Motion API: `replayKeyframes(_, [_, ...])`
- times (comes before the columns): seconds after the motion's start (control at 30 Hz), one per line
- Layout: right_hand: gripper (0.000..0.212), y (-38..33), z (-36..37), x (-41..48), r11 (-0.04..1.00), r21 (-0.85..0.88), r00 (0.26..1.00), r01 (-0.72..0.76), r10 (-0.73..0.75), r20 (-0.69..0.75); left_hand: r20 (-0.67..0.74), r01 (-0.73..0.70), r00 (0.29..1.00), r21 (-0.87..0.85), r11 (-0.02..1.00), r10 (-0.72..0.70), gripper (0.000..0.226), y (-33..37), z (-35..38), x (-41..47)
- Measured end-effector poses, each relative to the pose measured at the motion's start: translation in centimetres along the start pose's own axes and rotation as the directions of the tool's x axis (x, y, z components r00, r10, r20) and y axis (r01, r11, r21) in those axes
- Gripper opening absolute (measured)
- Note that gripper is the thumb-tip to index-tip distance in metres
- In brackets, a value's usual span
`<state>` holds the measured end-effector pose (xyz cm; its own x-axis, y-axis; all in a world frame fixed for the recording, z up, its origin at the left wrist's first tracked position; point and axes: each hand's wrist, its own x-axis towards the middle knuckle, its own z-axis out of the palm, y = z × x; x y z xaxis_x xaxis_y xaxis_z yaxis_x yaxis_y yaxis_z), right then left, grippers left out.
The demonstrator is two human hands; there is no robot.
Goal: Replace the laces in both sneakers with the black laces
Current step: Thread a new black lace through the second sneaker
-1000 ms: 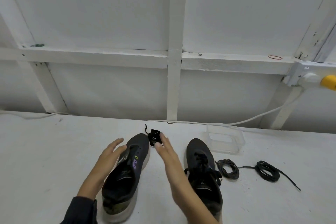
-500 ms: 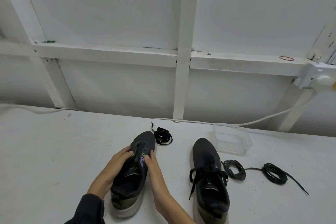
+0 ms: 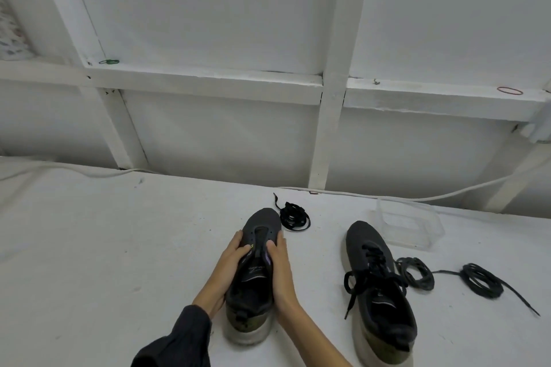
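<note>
A dark sneaker without laces (image 3: 258, 250) stands on the white table, toe pointing away. My left hand (image 3: 226, 268) grips its left side and my right hand (image 3: 281, 271) grips its right side, thumbs on the tongue area. A second dark sneaker (image 3: 375, 286) with a black lace still threaded stands to the right. A bundled black lace (image 3: 293, 215) lies just beyond the held sneaker's toe. Two more coiled black laces lie right of the second sneaker, one close to it (image 3: 416, 272) and one farther out (image 3: 483, 280).
A clear plastic container (image 3: 410, 226) sits behind the right sneaker. A white cable (image 3: 387, 197) runs along the table's back edge under a white framed wall. Small rubber bands rest on the wall ledge.
My hands closed in from hovering over the lace-less sneaker and now hold it on both sides. The bundled lace lies beyond the toe, out of my right hand.
</note>
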<state>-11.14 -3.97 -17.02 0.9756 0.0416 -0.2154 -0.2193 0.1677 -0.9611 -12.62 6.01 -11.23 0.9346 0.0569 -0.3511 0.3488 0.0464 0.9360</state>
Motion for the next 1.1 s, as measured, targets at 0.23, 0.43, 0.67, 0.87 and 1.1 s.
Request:
replayKeyframes(0.23, [0.077, 1.8, -0.9, 1.7, 0.999, -0.044, 0.998, -0.018, 0.021, 0.060, 0.029, -0.020, 0.999, 0.024, 1.000, 0.019, 0.061, -1.2, -1.2, 1.1])
replayKeyframes(0.43, [0.069, 1.1, -0.6, 0.4, 0.999, -0.027, 0.999, -0.024, 0.025, 0.032, 0.074, -0.017, 0.997, 0.015, 1.000, 0.016, 0.065, -1.5, -1.5, 1.1])
replayKeyframes(0.67, [0.061, -0.1, -0.7, -2.2, 1.000, 0.006, 0.999, -0.018, 0.017, 0.047, 0.099, -0.028, 0.995, 0.011, 1.000, 0.027, 0.077, -2.5, -1.5, 0.5])
replayKeyframes(0.87, [0.039, -4.2, -2.0, -2.7, 0.998, -0.041, 0.989, -0.049, 0.043, -0.144, 0.062, -0.039, 0.997, 0.021, 0.999, 0.037, 0.040, -1.1, -1.7, -0.2])
replayKeyframes(1.1, [0.048, -6.4, -4.0, 4.2, 0.767, -0.642, 0.946, 0.009, -0.215, -0.244, 0.024, -0.050, 0.998, 0.006, 0.999, 0.050, 0.044, 1.0, -2.0, 0.5])
